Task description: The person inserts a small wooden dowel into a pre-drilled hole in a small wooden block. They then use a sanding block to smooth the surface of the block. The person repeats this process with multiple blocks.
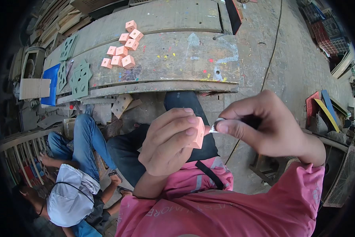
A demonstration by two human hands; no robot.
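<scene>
My left hand (165,142) is closed round a peach-coloured block (200,133) with a hole in its face, held up in front of my lap. Just to its right, my right hand (264,126) pinches a small whitish, crumpled-looking piece (215,125) between thumb and forefinger. This piece is close to the block's right side; I cannot tell whether they touch. Fingers partly cover both things. Beyond my hands, several similar peach blocks (121,51) with holes lie grouped on the worn wooden bench (169,71).
Green plates with cut-out shapes (81,81), a blue sheet (50,85) and a cardboard piece (34,89) lie at the bench's left end. Another person (72,193) sits close on my left. Coloured boards (327,108) and plastic crates (325,37) stand at the right.
</scene>
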